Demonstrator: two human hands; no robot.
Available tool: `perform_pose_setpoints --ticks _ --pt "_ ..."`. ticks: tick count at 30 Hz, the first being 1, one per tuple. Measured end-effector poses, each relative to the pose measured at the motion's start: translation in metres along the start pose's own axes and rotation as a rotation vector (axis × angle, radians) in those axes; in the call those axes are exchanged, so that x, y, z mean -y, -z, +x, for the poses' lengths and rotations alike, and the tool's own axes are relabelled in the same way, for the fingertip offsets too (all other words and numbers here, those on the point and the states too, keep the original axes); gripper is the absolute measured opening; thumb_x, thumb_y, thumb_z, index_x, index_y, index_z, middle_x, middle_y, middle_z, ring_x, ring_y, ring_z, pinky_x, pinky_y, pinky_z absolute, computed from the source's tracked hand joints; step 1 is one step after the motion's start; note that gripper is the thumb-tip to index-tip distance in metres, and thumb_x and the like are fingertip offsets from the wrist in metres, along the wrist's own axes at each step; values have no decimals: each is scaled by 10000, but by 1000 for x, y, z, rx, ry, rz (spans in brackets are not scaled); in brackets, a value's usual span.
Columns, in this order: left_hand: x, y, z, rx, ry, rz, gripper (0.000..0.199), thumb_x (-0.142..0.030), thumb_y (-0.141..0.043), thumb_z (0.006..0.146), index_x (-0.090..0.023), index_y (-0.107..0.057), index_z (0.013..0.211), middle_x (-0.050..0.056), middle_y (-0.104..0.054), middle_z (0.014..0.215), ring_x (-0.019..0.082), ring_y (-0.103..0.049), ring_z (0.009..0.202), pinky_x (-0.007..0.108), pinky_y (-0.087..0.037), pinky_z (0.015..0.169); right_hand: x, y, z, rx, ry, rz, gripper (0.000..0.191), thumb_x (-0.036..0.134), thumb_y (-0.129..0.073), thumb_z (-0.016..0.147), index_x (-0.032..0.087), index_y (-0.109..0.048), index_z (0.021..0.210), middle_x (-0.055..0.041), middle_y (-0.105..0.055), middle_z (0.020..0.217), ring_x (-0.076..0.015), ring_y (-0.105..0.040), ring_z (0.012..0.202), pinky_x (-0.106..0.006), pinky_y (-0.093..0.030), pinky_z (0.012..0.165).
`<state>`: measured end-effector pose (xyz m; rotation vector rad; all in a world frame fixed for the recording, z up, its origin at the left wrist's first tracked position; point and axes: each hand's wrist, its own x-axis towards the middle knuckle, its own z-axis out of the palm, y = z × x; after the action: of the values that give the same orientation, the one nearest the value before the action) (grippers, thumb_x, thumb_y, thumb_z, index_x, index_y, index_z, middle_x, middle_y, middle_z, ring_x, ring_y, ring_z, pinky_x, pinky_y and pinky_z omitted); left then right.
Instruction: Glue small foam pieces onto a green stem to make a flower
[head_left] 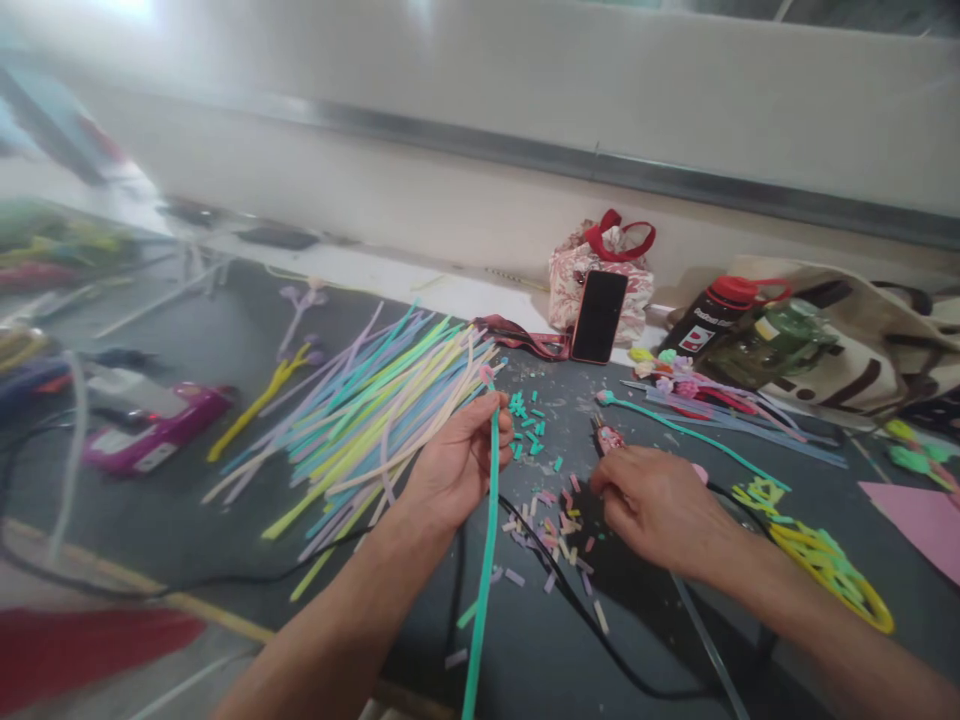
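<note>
My left hand (465, 455) pinches a long green foam-like strip (484, 570) upright between thumb and fingers. A small pink piece (487, 374) sits at the strip's top end, and its lower end runs off the bottom of the view. My right hand (649, 500) is curled over a glue gun (609, 436), mostly hidden under the palm, with its metal tip poking out past the knuckles. A clear glue stick (709, 640) extends from beneath the wrist. Short green cut pieces (534, 435) and pastel cut pieces (555, 525) lie scattered between the hands.
Many pastel strips (367, 425) are spread to the left. A green stem (697, 435) with a pink tip lies on the right. Behind stand a phone (600, 315), a drawstring bag (566, 270) and a black bottle (709, 315). A black cord (559, 580) crosses the table.
</note>
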<state>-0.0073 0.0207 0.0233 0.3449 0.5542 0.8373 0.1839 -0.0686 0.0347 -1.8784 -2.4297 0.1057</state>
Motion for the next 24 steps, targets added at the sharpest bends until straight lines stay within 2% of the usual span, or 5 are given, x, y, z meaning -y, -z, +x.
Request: perform_pose_setpoints --ticks 8,13,17,21,24 --pt "-2 -1 -1 17 8 -36 69 -185 -542 774 -141 -556 723 -36 -487 522 35 -417 394 112 -338 353 -7 -9 31 29 19 -159 196 198 -458 849 191 -653 833 -52 -639 770 -186 -563 768 -265 -372 663" --pt "-1 -1 -1 -5 -10 -14 49 -190 -566 754 -142 -566 740 -44 -484 516 31 -407 380 115 -329 344 6 -24 60 67 24 -208 136 208 -531 802 164 -656 771 -91 -651 765 -220 -584 756 -283 -387 635" --pt "-2 -1 -2 -10 -19 -20 55 -185 -567 749 -133 -571 729 -35 -495 520 37 -432 401 117 -333 350 6 -34 72 87 27 -187 101 92 -563 722 139 -652 724 -106 -663 730 -221 -600 718 -281 -392 629" --pt "-3 1 -1 -2 -11 -45 54 -186 -578 743 -133 -581 733 -34 -505 517 40 -446 401 120 -350 355 -15 -21 73 13 -70 -97 149 144 -502 779 132 -645 739 -121 -662 751 -233 -599 744 -292 -395 638" --pt "-4 3 0 22 -2 -125 70 -187 -546 776 -139 -582 740 -26 -535 541 47 -484 431 121 -375 372 -27 -5 64 -78 -179 41 203 237 -439 838 155 -624 819 -77 -660 792 -199 -597 741 -268 -410 629"
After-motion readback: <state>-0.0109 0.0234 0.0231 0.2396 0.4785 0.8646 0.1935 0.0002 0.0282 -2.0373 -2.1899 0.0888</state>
